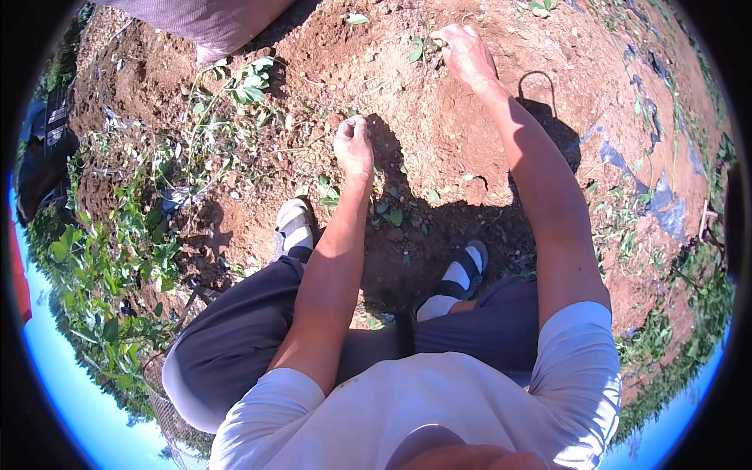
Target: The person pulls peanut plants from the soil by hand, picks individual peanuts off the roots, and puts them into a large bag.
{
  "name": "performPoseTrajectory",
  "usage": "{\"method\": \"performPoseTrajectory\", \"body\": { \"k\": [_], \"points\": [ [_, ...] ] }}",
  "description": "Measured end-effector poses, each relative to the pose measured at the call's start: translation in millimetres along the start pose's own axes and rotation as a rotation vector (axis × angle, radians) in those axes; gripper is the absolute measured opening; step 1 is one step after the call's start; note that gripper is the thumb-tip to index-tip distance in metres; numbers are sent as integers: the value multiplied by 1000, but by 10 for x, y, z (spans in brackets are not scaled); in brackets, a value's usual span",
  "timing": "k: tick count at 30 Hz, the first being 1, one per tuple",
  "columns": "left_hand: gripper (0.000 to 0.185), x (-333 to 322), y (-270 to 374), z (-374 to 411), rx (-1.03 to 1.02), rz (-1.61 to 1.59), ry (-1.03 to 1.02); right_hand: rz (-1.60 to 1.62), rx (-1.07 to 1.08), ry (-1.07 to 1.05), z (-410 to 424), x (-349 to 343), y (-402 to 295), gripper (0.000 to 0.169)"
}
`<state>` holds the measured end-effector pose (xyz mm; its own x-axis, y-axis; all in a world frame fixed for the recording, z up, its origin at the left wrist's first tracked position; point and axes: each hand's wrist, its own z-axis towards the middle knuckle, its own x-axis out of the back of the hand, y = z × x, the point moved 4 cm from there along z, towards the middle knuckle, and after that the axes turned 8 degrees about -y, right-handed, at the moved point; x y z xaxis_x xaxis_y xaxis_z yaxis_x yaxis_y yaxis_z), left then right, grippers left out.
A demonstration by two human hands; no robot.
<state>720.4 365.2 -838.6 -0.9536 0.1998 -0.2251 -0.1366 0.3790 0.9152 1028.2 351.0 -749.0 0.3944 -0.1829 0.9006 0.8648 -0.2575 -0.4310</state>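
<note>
My right hand (467, 56) reaches far forward over the reddish-brown soil. Its thumb and fingers are pinched at the stem of a small leafy sprig (416, 51), partly hidden by the fingertips. Nearer to me, my left hand (354, 145) is held in front of my left foot with its fingers curled in. Nothing shows in the left hand, though the inside of its curl is hidden. Below and right of that hand, a few green leaves (395, 217) lie in my shadow.
A mauve woven sack (217, 26) stands at the far left, with a leafy cut vine (249, 88) beside it. Green plants (117, 252) grow along the left. Torn plastic film (667, 205) lies at right. My sandalled feet (464, 270) are close by.
</note>
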Motion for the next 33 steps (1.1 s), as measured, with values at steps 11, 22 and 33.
{"method": "performPoseTrajectory", "body": {
  "k": [11,22,33],
  "points": [
    [19,-592,299,-54,146,46,-344,1331,-303,-299,-887,-529,-122,32],
    [37,-798,795,-207,-294,1100,-281,960,-153,-172,-873,-628,-833,45],
    [33,11,669,22,-32,457,52,228,-84,25,188,-231,-411,63]
  ]
}}
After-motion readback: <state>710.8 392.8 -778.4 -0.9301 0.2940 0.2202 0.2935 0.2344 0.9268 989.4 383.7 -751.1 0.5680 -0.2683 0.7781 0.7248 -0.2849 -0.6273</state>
